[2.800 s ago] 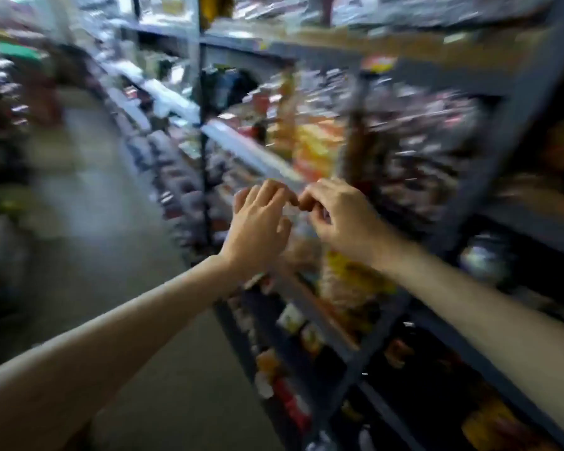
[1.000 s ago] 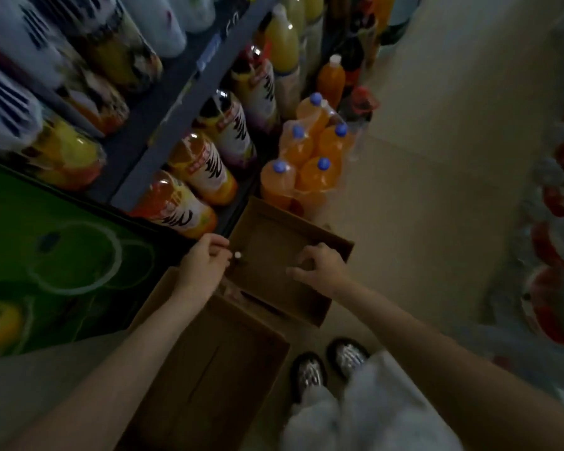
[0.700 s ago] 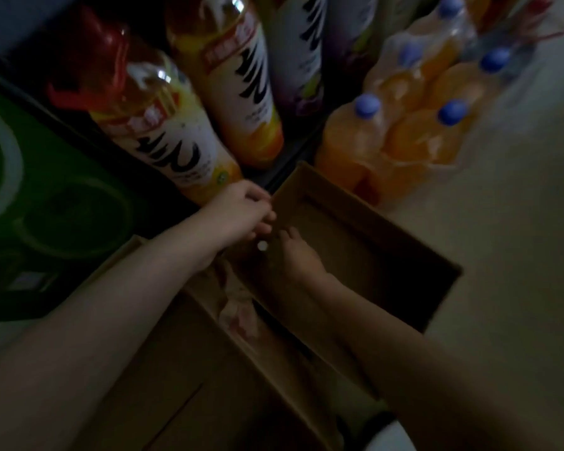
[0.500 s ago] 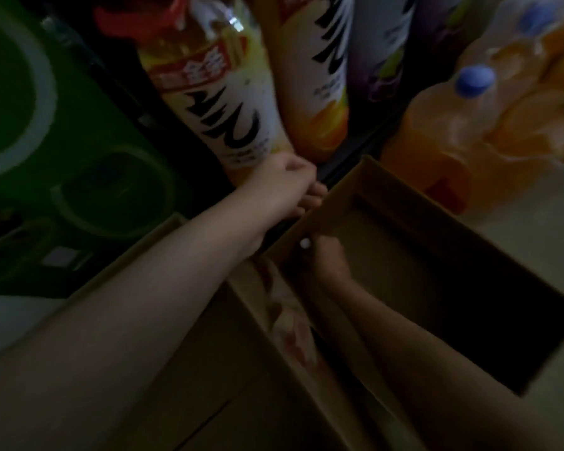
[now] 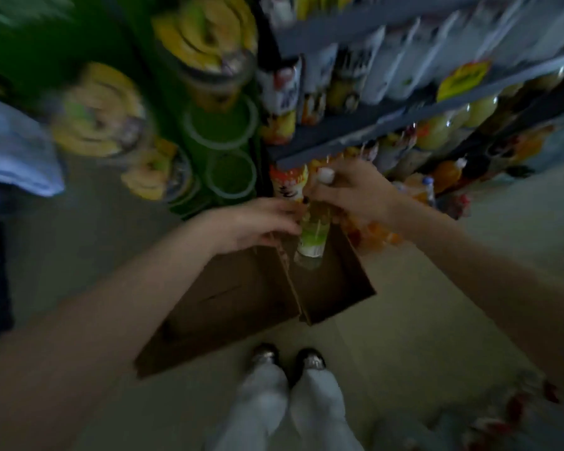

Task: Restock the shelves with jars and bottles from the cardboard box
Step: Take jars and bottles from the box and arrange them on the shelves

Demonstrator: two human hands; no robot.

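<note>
Half a second ago our hands were down in the cardboard box; now a bottle hangs above it, our right hand curled round its neck, our left hand steadying its side for the shelf.

Single head-mounted wide-angle view, pitched steeply down at the floor. Near bottom: wearer's shoes. Centre: open brown cardboard box, close range. Far right: grey metal shelves running away. Frame motion-blurred, edges distorted. No second view, no overlap.
</note>
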